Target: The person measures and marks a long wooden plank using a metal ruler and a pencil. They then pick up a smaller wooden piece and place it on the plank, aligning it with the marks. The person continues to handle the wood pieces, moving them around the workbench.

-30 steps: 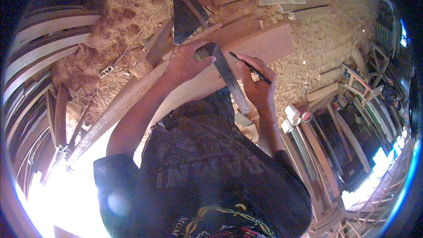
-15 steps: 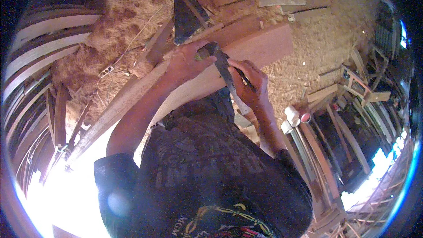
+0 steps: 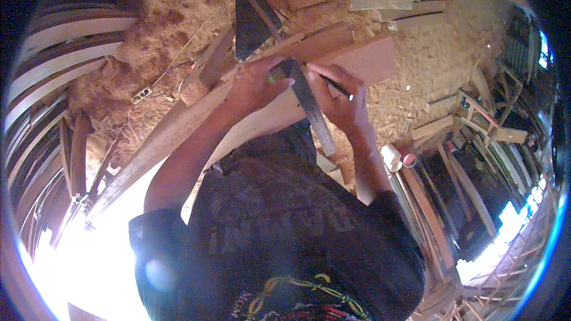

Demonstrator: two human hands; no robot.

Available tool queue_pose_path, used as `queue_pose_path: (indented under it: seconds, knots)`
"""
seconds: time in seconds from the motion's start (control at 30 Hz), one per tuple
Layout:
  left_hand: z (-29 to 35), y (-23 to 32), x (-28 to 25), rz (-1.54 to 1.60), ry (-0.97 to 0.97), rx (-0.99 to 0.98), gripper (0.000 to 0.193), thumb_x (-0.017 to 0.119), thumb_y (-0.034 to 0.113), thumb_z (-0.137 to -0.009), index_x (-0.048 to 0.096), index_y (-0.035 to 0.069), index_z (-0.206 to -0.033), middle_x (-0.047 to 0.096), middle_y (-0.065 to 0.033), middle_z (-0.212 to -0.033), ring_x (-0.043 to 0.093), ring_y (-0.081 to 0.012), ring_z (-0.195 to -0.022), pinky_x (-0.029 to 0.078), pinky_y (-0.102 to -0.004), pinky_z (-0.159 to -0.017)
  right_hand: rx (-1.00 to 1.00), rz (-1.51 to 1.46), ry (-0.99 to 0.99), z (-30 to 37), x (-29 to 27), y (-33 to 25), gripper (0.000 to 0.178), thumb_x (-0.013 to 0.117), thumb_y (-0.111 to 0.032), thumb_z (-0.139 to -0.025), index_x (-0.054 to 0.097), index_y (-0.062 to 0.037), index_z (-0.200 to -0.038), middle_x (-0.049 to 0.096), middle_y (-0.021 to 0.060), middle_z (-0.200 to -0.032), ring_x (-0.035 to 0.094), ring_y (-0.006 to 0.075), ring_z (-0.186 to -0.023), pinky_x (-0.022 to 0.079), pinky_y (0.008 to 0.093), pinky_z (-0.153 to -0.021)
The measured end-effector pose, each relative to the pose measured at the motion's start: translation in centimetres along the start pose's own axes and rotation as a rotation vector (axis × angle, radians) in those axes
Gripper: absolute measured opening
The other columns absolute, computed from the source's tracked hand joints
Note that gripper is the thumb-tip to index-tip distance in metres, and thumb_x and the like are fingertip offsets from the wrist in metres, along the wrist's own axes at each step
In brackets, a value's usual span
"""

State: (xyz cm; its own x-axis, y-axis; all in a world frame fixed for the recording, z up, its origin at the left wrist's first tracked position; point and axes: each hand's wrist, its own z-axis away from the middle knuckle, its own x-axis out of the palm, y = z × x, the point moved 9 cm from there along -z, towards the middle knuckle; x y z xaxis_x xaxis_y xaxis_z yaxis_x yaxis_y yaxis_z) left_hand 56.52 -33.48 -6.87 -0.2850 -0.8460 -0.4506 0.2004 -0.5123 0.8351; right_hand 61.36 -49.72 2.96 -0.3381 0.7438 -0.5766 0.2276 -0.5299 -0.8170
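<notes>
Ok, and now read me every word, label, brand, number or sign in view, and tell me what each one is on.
Dark shirt: large faded letters across it, and small pale ones lower down, left of a coloured print; I don't copy out printed words.
Metal square: marks along its blade, too small and blurred to read.
Pen: no lettering I can make out.

Faded lettering (image 3: 282, 230) on dark shirt (image 3: 238, 279)
</notes>
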Motion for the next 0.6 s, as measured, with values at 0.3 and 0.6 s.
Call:
queue_pose_path:
  seconds: [0.3,0.6]
  knots:
    - [0.2,-1.5,0.7,0.077,-0.022,-0.065,0.062,0.082,0.038,-0.088,0.065,0.009,-0.14,0.072,-0.0189,-0.13,0.07,-0.0335,-0.119,0.054,-0.0418,-0.103,0.161,0.115,-0.064,5.7,-2.2,0.2,0.02,0.075,-0.001,-0.088,0.075,-0.0049,-0.109,0.078,0.0169,-0.101,0.077,0.033,-0.088,0.062,0.0382,-0.076]
    - [1.5,-2.2,-0.6,0.046,-0.113,-0.226,0.061,0.085,0.041,-0.085,0.07,0.008,-0.134,0.075,-0.0172,-0.124,0.074,-0.0256,-0.095,0.058,-0.0383,-0.089,0.352,0.079,0.035,6.2,-3.3,1.8,0.021,0.076,-0.001,-0.089,0.075,-0.0051,-0.11,0.077,0.0163,-0.098,0.077,0.029,-0.087,0.061,0.0367,-0.079]
